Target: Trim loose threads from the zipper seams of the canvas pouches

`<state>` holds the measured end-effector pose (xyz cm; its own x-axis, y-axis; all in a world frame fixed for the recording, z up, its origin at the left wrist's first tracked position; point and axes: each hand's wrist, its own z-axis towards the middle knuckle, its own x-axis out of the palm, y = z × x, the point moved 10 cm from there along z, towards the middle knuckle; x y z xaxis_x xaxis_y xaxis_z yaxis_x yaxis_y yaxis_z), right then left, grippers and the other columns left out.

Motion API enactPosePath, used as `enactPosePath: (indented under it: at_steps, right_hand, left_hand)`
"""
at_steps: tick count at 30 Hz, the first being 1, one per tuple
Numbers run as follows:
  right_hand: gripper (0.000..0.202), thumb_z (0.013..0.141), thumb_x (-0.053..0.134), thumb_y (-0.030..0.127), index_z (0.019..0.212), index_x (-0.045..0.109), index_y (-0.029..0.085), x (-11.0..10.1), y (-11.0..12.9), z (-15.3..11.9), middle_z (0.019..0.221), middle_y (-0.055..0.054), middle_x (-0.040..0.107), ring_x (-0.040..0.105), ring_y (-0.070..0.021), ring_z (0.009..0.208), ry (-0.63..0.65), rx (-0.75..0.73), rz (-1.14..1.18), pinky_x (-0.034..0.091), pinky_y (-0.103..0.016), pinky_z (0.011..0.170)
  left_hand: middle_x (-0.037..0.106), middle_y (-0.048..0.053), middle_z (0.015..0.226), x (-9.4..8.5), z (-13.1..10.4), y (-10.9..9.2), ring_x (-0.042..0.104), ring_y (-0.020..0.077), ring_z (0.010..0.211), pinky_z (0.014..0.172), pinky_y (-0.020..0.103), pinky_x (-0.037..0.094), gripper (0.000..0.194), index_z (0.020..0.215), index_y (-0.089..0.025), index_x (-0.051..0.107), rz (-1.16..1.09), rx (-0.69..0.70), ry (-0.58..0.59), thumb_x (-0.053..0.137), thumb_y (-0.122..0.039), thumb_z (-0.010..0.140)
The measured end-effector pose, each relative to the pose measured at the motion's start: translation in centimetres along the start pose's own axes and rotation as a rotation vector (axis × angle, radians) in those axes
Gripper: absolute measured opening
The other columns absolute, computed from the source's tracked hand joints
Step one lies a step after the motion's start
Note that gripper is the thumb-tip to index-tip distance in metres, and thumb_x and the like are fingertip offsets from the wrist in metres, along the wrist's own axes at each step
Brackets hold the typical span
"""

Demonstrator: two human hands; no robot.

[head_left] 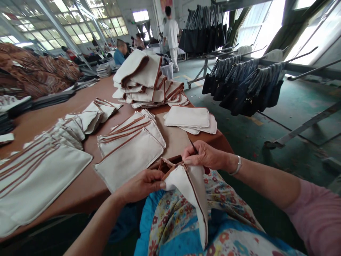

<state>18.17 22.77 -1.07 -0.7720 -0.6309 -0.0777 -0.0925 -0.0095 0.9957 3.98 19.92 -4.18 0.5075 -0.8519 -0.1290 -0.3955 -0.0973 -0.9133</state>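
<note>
A white fabric pouch piece with brown edging (pixel 183 181) hangs folded over my lap. My left hand (pixel 145 183) is closed on its left side, with thumb and fingers pinching the cloth near the brown trim. At the upper edge of the same piece, my right hand (pixel 201 155) is closed round a thin, dark, pointed tool (pixel 193 145). Its fingertips touch the brown binding. The tool's other end is hidden in the hand, so I cannot tell its exact kind. Just beyond my hands, a fanned stack of similar white pieces (pixel 133 149) lies on the table.
The brown table (pixel 87 137) also bears a long overlapping row of white pieces (pixel 48 170), a tall white pile (pixel 149 81) and a small flat stack (pixel 188 117). Racks of dark bags (pixel 245 85) stand to the right. Other people are in the background, one walking (pixel 171 33).
</note>
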Motion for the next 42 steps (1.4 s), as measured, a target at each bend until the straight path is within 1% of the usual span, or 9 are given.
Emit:
enactPosePath:
  at_steps: [6,10,14,20,23,27,30,35,42]
  right_hand:
    - [0.030,0.086,0.063,0.036,0.099,0.068,0.010,-3.0,6.2,0.2,0.091,-0.008,0.067,0.061,-0.0163,0.084,-0.193,-0.267,-0.645,0.046,-0.027,0.077]
    - [0.072,0.074,0.076,0.045,0.134,0.050,0.014,1.6,9.3,1.3,0.119,-0.011,0.064,0.061,-0.0212,0.105,-0.082,-0.411,-0.556,0.046,-0.029,0.086]
    - [0.041,0.074,0.076,0.033,0.107,0.064,0.011,3.9,6.5,2.6,0.091,-0.006,0.069,0.063,-0.0169,0.081,0.005,-0.269,-0.594,0.045,-0.025,0.071]
    - [0.029,0.074,0.075,0.038,0.082,0.066,0.011,-1.0,1.3,1.3,0.061,0.003,0.057,0.046,-0.0055,0.048,-0.089,0.000,-0.155,0.034,-0.017,0.045]
    - [0.034,0.073,0.075,0.042,0.087,0.065,0.012,-4.0,-1.9,0.1,0.061,0.005,0.054,0.038,-0.0035,0.041,-0.194,0.094,0.011,0.025,-0.017,0.037]
    - [0.028,0.073,0.075,0.035,0.085,0.067,0.010,-5.1,-4.6,0.2,0.068,0.000,0.060,0.050,-0.0073,0.053,-0.169,0.100,-0.079,0.041,-0.020,0.051]
    - [0.026,0.072,0.074,0.027,0.093,0.071,0.011,-3.4,-2.4,0.9,0.087,-0.007,0.068,0.061,-0.0160,0.081,-0.107,-0.018,-0.313,0.049,-0.028,0.077]
    - [0.036,0.087,0.062,0.033,0.116,0.059,0.012,0.5,3.3,1.6,0.104,-0.009,0.066,0.061,-0.0146,0.088,-0.076,-0.142,-0.043,0.050,-0.029,0.081]
    - [0.032,0.074,0.075,0.031,0.090,0.056,0.011,2.2,1.5,2.7,0.076,0.002,0.054,0.046,-0.0074,0.066,-0.012,-0.102,0.051,0.039,-0.020,0.061]
  left_hand:
    - [0.055,-0.001,0.073,-1.2,0.2,-5.9,0.048,0.0122,0.069,0.063,0.020,0.038,0.032,0.084,-0.013,0.065,0.325,0.035,-0.165,0.053,-0.041,0.092]
    - [0.064,0.002,0.082,-0.5,2.0,-10.8,0.053,0.0144,0.075,0.068,0.021,0.042,0.023,0.084,-0.014,0.069,0.450,0.180,-0.166,0.058,-0.034,0.088]
    - [0.060,0.001,0.071,-1.5,1.7,-6.9,0.049,0.0128,0.064,0.056,0.020,0.038,0.037,0.079,-0.013,0.069,0.369,-0.024,-0.064,0.055,-0.046,0.089]
    - [0.067,0.002,0.083,-3.5,-2.5,0.2,0.058,0.0177,0.077,0.070,0.022,0.046,0.052,0.097,-0.013,0.071,0.117,-0.195,0.053,0.067,-0.060,0.075]
    - [0.070,0.005,0.102,-5.2,-3.5,-1.0,0.061,0.0224,0.096,0.086,0.026,0.046,0.049,0.108,-0.015,0.070,0.126,-0.106,-0.021,0.077,-0.046,0.072]
    - [0.070,0.005,0.092,-5.4,-2.9,-4.2,0.062,0.0204,0.087,0.082,0.027,0.046,0.036,0.101,-0.013,0.071,0.150,0.023,-0.105,0.077,-0.036,0.074]
    - [0.065,0.002,0.079,-3.4,-1.0,-5.0,0.058,0.0150,0.073,0.071,0.023,0.044,0.027,0.089,-0.012,0.069,0.063,0.012,-0.104,0.076,-0.034,0.075]
    - [0.059,0.000,0.077,-0.5,1.3,-6.1,0.052,0.0137,0.072,0.067,0.023,0.042,0.025,0.086,-0.012,0.066,-0.019,0.020,-0.042,0.075,-0.033,0.075]
    - [0.053,-0.002,0.073,-0.7,1.2,-5.7,0.043,0.0106,0.067,0.061,0.021,0.035,0.025,0.085,-0.012,0.064,0.017,-0.022,-0.058,0.067,-0.036,0.082]
